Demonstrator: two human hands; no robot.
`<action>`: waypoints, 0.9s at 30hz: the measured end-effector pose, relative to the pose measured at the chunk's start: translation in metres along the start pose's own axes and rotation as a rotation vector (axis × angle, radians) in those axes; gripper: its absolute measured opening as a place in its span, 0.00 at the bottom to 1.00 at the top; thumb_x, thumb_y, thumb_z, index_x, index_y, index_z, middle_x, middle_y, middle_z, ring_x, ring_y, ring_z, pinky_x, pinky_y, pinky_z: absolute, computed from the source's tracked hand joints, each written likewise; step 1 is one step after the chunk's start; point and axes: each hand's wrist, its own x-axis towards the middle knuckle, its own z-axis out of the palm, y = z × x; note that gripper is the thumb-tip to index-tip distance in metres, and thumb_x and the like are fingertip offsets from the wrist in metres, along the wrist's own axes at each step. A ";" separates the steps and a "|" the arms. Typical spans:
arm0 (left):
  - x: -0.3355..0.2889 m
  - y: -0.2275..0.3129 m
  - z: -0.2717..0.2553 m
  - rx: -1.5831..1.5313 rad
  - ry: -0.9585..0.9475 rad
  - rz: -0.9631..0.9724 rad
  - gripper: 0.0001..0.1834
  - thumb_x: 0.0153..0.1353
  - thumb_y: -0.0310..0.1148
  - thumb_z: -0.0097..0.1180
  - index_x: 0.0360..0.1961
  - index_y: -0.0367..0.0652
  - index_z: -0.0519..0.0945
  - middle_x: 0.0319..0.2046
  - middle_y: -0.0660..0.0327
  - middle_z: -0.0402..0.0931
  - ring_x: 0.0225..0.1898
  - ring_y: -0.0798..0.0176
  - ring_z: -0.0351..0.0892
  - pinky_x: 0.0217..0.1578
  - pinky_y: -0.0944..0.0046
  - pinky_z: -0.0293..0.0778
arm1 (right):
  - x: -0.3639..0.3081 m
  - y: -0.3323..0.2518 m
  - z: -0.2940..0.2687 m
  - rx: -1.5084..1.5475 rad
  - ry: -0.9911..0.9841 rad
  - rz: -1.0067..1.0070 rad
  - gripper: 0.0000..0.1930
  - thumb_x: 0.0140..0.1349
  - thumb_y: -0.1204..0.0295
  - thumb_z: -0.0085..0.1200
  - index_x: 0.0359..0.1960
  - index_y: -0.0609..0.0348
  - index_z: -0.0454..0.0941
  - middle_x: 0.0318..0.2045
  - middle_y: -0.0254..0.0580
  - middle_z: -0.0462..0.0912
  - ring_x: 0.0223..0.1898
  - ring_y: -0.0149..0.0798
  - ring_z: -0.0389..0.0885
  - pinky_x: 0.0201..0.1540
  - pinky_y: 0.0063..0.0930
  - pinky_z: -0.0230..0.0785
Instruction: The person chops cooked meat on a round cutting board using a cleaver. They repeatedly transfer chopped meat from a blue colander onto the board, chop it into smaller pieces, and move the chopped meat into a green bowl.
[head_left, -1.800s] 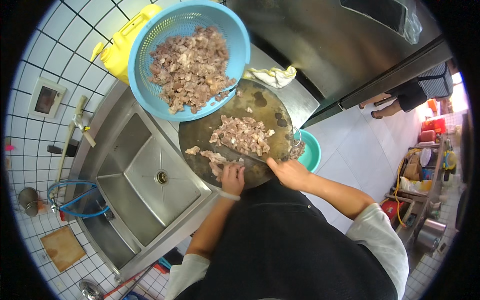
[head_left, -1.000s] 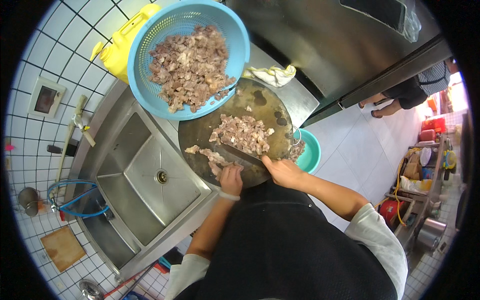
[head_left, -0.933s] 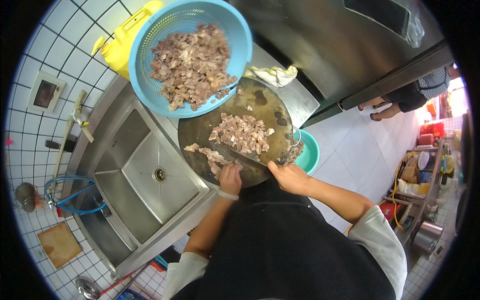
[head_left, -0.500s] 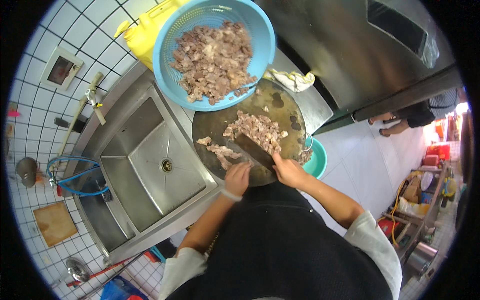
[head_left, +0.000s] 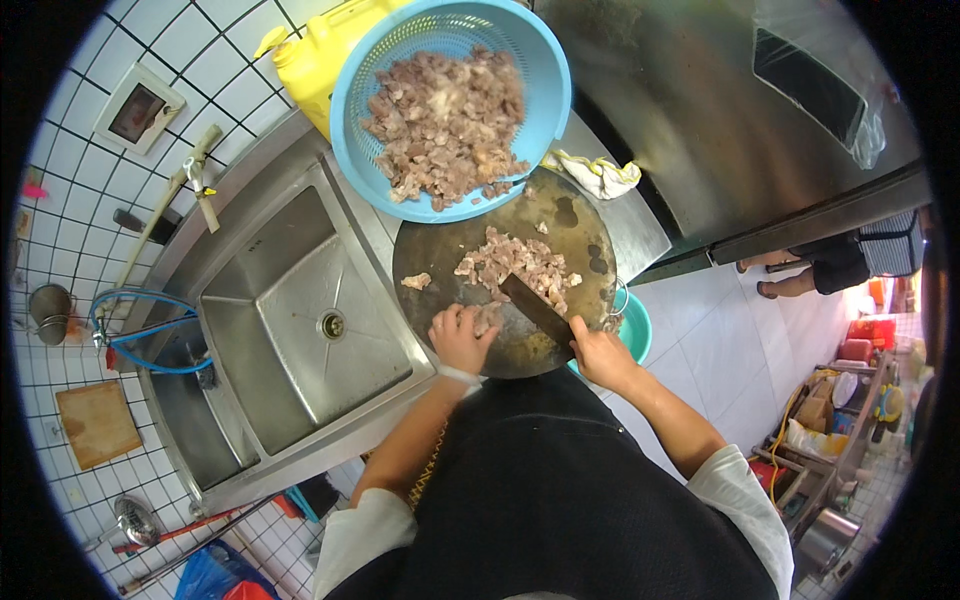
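Note:
A round chopping board (head_left: 440, 265) lies in front of me. My right hand (head_left: 603, 355) is closed round the handle of a cleaver (head_left: 538, 308), whose dark blade slants over the board's middle. At the board's near left, my left hand (head_left: 460, 340) has its fingers curled on a piece of meat (head_left: 488, 318), partly hidden by them. Beyond the blade sits a heap of chopped meat (head_left: 515, 262). One small loose meat piece (head_left: 416, 281) lies apart on the left. A blue colander (head_left: 345, 110) full of cut meat stands at the board's far edge.
To the left is a steel sink (head_left: 290, 330) with a tap (head_left: 198, 180). A yellow jug (head_left: 310, 75) stands behind the colander, and a cloth (head_left: 600, 177) lies right of it. A green basin (head_left: 637, 325) shows below the board's right edge. Another person's legs (head_left: 800, 275) are at far right.
My left hand has moved left and away from me onto the long meat strip, which it now gathers and partly covers. The cleaver has shifted right, apart from that hand. The view has shifted slightly.

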 end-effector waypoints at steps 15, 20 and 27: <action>0.003 -0.010 0.017 -0.215 0.089 0.247 0.11 0.40 0.25 0.63 0.29 0.41 0.78 0.34 0.56 0.75 0.40 0.50 0.73 0.44 0.55 0.71 | 0.010 -0.062 0.000 -0.145 -0.168 -0.008 0.11 0.56 0.80 0.44 0.39 0.62 0.58 0.29 0.61 0.79 0.28 0.57 0.82 0.28 0.49 0.74; 0.002 -0.013 0.021 -0.233 0.005 0.228 0.12 0.42 0.25 0.61 0.32 0.41 0.78 0.36 0.56 0.76 0.42 0.49 0.73 0.47 0.54 0.70 | 0.082 -0.066 0.024 -0.068 -0.019 -0.145 0.10 0.56 0.79 0.44 0.39 0.64 0.59 0.22 0.59 0.79 0.26 0.59 0.81 0.28 0.49 0.73; 0.000 -0.008 0.008 -0.308 0.118 0.224 0.11 0.42 0.25 0.62 0.30 0.39 0.77 0.36 0.55 0.72 0.41 0.48 0.72 0.44 0.53 0.70 | 0.030 -0.059 -0.022 -0.149 -0.125 -0.076 0.13 0.53 0.80 0.46 0.39 0.64 0.59 0.22 0.59 0.79 0.27 0.60 0.81 0.27 0.51 0.73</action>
